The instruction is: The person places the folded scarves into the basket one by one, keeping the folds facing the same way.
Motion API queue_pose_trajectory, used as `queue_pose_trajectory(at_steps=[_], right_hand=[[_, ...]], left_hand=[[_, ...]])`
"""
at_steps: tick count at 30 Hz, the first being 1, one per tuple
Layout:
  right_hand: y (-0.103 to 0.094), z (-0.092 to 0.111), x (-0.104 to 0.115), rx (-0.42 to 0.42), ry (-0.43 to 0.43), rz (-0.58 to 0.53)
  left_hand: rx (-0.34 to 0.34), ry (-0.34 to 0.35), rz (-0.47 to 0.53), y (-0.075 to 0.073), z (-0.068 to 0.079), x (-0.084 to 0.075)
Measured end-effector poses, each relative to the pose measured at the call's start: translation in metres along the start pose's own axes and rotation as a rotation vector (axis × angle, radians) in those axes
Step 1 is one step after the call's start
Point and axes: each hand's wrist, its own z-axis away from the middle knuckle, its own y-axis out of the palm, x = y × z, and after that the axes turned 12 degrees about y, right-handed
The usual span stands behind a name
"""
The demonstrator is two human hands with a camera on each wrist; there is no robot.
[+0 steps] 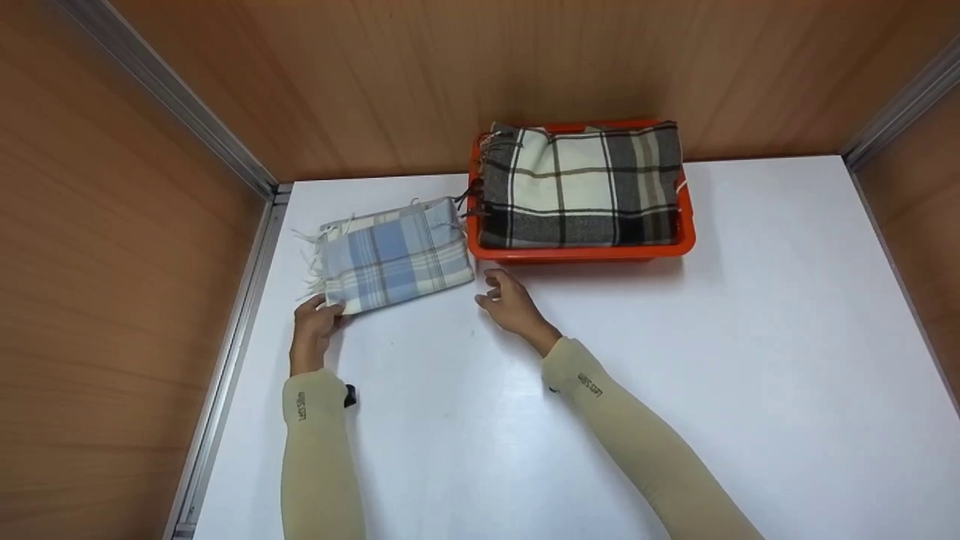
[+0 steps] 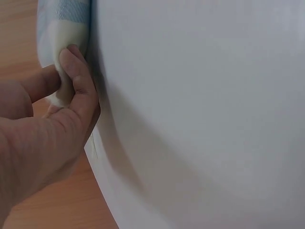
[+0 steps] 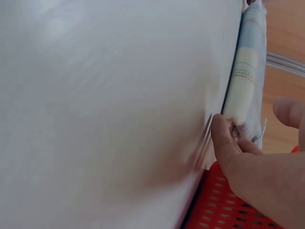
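A folded blue and cream plaid scarf (image 1: 397, 255) with fringed ends lies flat on the white table, left of the basket. My left hand (image 1: 316, 324) pinches its near left corner; in the left wrist view, thumb and fingers (image 2: 74, 67) close on the cream edge. Just off the scarf's near right corner is my right hand (image 1: 514, 301), its fingers loosely bent and holding nothing. The right wrist view has these fingers (image 3: 224, 138) beside the scarf's folded end (image 3: 243, 95), with the thumb held apart.
An orange-red basket (image 1: 585, 253) stands against the back wooden wall, right of the scarf. Folded in it is a black, white and brown plaid scarf (image 1: 577, 176), rising to the rim. A wooden panel with a metal rail (image 1: 225, 337) borders the table's left side.
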Motion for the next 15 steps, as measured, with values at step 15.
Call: queue_pose_trajectory(at_steps=[15], right_hand=[[0.012,-0.015,0.006,0.02,-0.097,0.017]], left_hand=[[0.068,-0.042,-0.059,-0.01,0.009,0.004]])
